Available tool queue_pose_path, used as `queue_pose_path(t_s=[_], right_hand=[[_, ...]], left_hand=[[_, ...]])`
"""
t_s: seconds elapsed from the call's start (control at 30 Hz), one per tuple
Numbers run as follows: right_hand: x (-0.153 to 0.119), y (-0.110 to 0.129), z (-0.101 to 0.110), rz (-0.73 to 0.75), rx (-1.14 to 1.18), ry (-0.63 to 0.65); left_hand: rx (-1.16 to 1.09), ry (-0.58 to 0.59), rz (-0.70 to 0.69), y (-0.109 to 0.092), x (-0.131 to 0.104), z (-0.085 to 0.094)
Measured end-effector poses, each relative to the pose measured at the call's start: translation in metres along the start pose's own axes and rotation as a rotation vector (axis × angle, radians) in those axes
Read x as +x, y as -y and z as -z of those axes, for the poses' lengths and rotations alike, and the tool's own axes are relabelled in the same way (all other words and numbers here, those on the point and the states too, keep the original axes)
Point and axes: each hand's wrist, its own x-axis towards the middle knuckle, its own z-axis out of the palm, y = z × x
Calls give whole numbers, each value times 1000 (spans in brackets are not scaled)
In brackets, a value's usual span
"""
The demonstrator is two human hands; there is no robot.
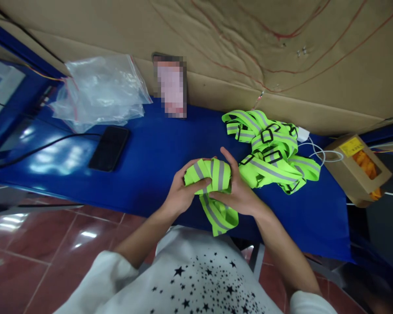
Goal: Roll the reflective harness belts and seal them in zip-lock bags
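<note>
A neon yellow-green reflective strap point(220, 173) with a grey stripe is bundled between my two hands, above the table's front edge. My left hand point(180, 190) wraps round its left side, with the thumb across the front. My right hand point(240, 192) grips the right side, one finger pointing up and away from the bundle. A loose loop of the strap hangs below my hands. Just right of my right hand lies a heap of similar reflective straps point(275, 168) with black buckles. Some fingers are hidden behind the bundle.
On the blue table point(144, 174) lie clear zip bags point(101, 93) and a black phone point(108, 148). A second, pixelated phone point(170, 87) leans against the cardboard wall point(209, 83). At the right edge stands an open cardboard box point(356, 168) holding orange items, near a white cable point(327, 156).
</note>
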Motion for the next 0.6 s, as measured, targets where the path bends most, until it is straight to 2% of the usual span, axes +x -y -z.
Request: queue_pose_path(t_s=[0.1, 0.17, 0.3, 0.33, 0.4, 0.5, 0.6], right_hand=[[-2, -4, -17, -61, -41, -216], [-4, -9, -24, -93, -31, -261], [-4, -13, -24, -83, 117, 17], [-4, -12, -23, -93, 176, 50], [-3, -9, -22, -159, 307, 38], [0, -6, -24, -341, 576, 1], [2, -8, -30, -565, 876, 60]], left_hand=[[-29, -92, -42, 3, 2, -2], [-12, -99, -94, 3, 3, 0], [224, 33, -250, -5, 3, 6], [305, 79, -291, -8, 2, 7], [459, 133, -382, -13, 2, 8], [641, 74, -556, -17, 2, 7], [696, 0, -758, -16, 2, 11]])
